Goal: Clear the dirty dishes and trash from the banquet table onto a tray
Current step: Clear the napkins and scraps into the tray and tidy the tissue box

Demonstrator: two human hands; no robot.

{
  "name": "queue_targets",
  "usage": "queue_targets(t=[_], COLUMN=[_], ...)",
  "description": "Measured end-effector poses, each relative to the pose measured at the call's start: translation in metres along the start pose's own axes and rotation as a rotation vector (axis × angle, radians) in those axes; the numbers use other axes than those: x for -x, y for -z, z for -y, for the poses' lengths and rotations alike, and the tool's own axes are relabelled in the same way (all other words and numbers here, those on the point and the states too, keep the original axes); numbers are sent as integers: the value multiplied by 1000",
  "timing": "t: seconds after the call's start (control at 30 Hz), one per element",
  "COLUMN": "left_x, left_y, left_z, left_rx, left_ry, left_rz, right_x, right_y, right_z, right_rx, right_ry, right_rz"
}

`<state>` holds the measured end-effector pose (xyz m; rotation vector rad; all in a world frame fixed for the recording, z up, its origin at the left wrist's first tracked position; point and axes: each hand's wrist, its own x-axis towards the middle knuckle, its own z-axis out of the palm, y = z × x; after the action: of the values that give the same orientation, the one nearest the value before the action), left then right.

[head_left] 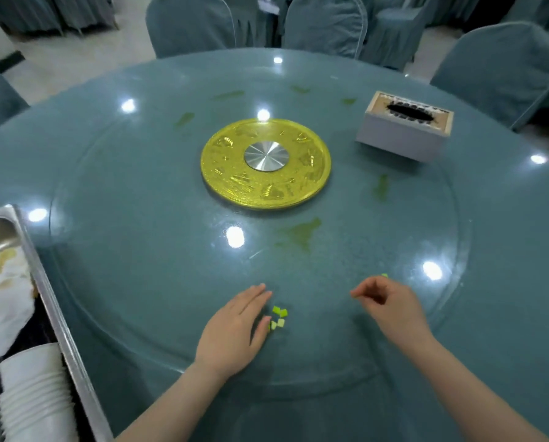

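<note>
Several small green scraps lie on the glass turntable near the front. My left hand lies flat on the glass just left of them, fingers straight, thumb touching the nearest scrap. My right hand hovers to the right with fingers loosely curled and thumb near the fingertips; whether it pinches anything is unclear. One more green scrap peeks out behind it. The steel tray at the left edge holds stacked white cups and crumpled stained napkins.
A gold disc with a steel hub sits at the turntable's centre. A tissue box stands at the back right. Greenish smears mark the glass. Covered chairs ring the round table.
</note>
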<state>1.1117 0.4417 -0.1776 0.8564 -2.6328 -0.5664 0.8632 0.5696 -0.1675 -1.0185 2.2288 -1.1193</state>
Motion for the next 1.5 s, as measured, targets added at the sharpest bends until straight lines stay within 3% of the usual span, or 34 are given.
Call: queue_targets(t=[0.17,0.27,0.33,0.43,0.5,0.67,0.93,1.07,1.27,1.5], left_x=[0,-3,-5,-5,-4,-1,32,23,14,2], left_y=[-12,-14,-17,-17,-17,-14,-3,9,11,-10], left_z=[-15,-23,-27,-31,-36,-33,-21,-12,-12,-34], left_rx=[-75,-124,-122,-92,-38,221,101,60,59,-13], left_ry=[-303,-347,-302,-230,-167,270,556,601,573,413], left_rz=[109,178,149,83,53,-94,-43,7,38,152], right_x=[2,2,-4,-9,-7,1,31,29,5,20], right_y=[8,18,30,32,20,-22,-80,-89,-90,-62], right_z=[1,-9,-23,-39,-41,-15,29,43,50,31], right_rx=[40,114,255,470,570,551,296,221,383,482], right_ry=[83,151,179,-14,2,247,436,453,597,759], right_rz=[90,-53,-168,-8,63,175,263,311,499,365])
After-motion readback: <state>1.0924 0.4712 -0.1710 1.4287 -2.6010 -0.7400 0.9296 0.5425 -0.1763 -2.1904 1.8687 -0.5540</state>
